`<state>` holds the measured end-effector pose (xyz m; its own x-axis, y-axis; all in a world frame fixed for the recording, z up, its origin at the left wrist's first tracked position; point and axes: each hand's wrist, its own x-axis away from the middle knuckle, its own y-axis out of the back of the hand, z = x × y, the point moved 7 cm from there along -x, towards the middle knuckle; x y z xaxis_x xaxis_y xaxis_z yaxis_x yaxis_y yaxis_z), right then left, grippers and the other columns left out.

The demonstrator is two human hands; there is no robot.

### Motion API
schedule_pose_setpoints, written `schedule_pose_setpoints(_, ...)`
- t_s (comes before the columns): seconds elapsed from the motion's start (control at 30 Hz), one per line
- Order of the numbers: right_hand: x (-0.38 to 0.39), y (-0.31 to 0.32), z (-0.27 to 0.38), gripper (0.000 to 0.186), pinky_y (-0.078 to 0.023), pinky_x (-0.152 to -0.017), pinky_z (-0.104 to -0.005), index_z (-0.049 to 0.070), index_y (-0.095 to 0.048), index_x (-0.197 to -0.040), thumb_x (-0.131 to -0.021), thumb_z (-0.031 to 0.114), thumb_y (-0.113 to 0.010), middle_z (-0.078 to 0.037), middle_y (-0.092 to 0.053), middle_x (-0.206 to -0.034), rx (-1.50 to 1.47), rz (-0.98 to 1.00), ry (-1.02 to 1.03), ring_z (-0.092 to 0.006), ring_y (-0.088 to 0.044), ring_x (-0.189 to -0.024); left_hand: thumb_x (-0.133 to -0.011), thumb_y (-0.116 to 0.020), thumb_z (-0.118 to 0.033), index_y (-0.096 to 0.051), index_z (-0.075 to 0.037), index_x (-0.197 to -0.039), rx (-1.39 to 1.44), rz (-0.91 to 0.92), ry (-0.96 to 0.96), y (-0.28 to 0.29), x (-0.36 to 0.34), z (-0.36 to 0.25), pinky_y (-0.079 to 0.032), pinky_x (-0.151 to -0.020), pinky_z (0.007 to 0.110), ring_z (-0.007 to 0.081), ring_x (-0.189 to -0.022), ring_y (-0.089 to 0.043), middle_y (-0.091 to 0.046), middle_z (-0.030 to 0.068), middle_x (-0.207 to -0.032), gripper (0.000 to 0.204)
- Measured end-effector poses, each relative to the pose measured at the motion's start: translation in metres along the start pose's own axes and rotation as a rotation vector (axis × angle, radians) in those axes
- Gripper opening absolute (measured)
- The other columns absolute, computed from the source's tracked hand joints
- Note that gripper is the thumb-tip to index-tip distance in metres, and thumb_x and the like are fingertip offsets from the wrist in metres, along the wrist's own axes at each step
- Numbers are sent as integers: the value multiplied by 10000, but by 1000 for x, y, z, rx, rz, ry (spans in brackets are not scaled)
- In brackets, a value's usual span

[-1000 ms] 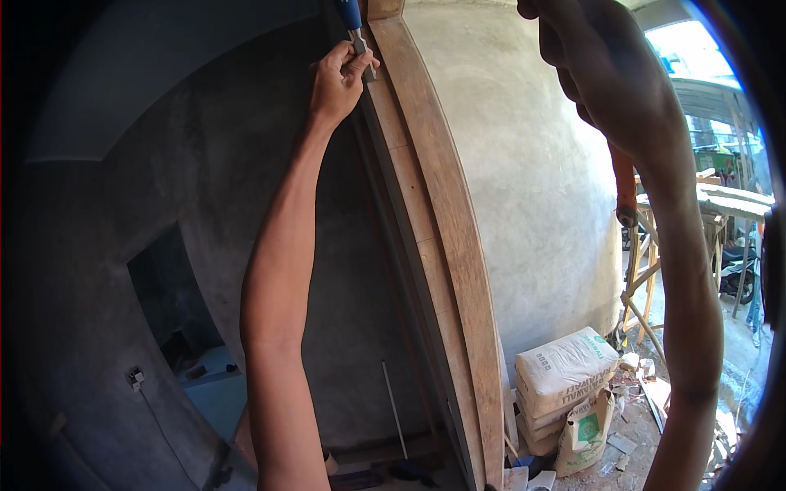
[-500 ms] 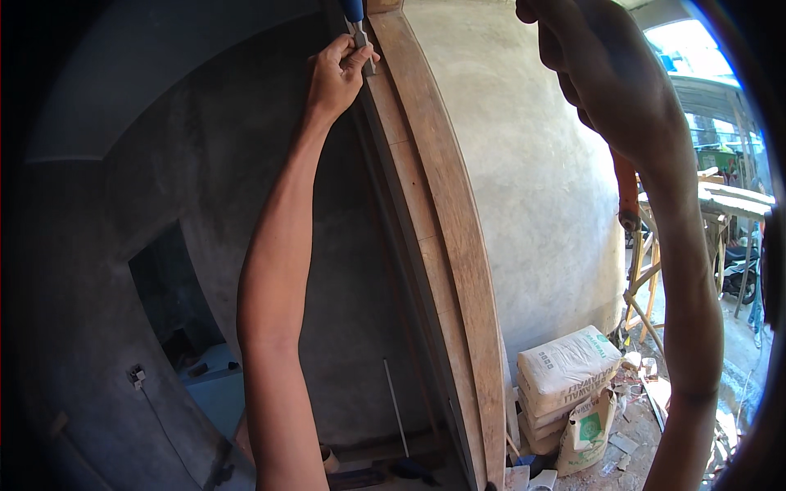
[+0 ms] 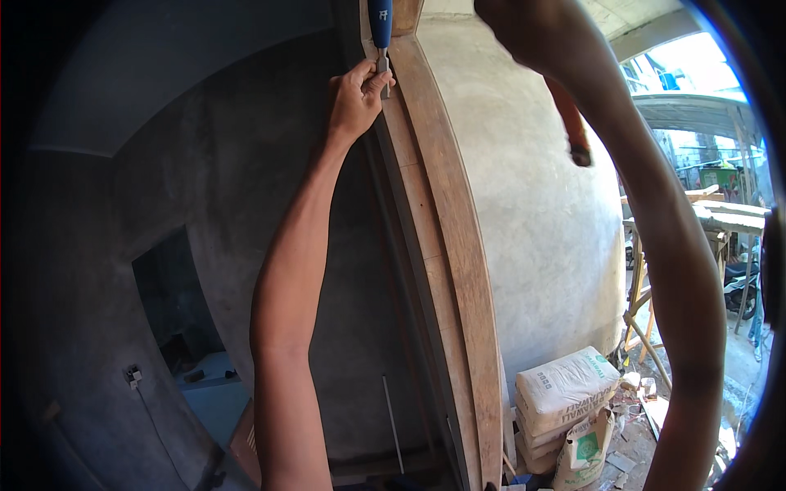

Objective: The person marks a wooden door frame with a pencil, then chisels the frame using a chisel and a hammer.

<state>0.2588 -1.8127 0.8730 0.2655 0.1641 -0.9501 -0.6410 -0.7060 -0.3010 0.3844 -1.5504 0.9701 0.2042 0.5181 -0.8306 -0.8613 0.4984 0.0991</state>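
My left hand (image 3: pixel 360 100) is closed around the metal shank of a chisel (image 3: pixel 380 24) with a blue handle. The blade rests against the upper part of a wooden door frame (image 3: pixel 450 172), its handle pointing up. Raised at the upper right, my right hand (image 3: pixel 550 37) grips a tool with an orange handle (image 3: pixel 566 114). The handle's dark butt end hangs below the fist; the tool's head is out of the picture, so its kind does not show. Pencil-like cross lines mark the frame's narrow edge below the chisel.
Stacked cement sacks (image 3: pixel 566 389) stand on the floor at the lower right, with rubble (image 3: pixel 626 450) around them. A pale plastered wall (image 3: pixel 540 213) lies right of the frame. A dark wall (image 3: pixel 221 180) with an opening and a socket (image 3: pixel 133 376) is on the left.
My right hand with the orange-handled tool has swung left, toward the chisel. The chisel and my left hand appear a little lower and further right in the picture as the view shifted.
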Motion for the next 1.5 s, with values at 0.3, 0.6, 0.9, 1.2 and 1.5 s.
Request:
schedule_pose_setpoints(0.3,-16,-8,14,420,-462,-466,-361,-58,-666,-971,-1057,272,-421,-83,-551,-595,-314,109,-47,-169,-545,-471,-993,-642,-210,-658,-17,-892,-38,6,1,7,3,6,-525,-644,260,98,-704,-702,-749,47,-798,219)
schedule_pose_setpoints(0.6,-7,-3,28,395,-478,-477,-388,-52,-615,-885,-1048,256,-430,-120,-556,-622,-267,81,-14,-206,-573,-494,-991,-640,-233,-669,-29,-906,-62,20,40,7,4,1,-546,-684,279,126,-746,-726,-757,56,-814,223)
schedule_pose_setpoints(0.9,-17,-3,11,380,-422,-417,-267,54,-634,-942,-1069,347,-429,14,-503,-616,-298,270,-225,-89,-505,-496,-1003,-626,-188,-653,-31,-996,93,31,-40,12,3,9,-525,-730,250,90,-813,-696,-754,39,-888,159)
schedule_pose_setpoints(1.2,29,38,-29,301,-408,-418,-211,92,-648,-1043,-1011,378,-561,32,-549,-671,-381,-68,-508,-51,-485,-489,-1009,-614,-151,-616,-3,-1041,254,-64,-24,10,9,22,-575,-735,272,138,-862,-703,-744,81,-941,152)
schedule_pose_setpoints(1.5,47,31,-61,171,-405,-400,-160,73,-648,-1088,-1033,198,-545,38,-568,-714,-279,-250,-69,-15,-498,-496,-966,-672,-164,-654,-36,-948,56,-23,-43,8,-6,9,-502,-646,262,91,-696,-683,-750,33,-799,131)
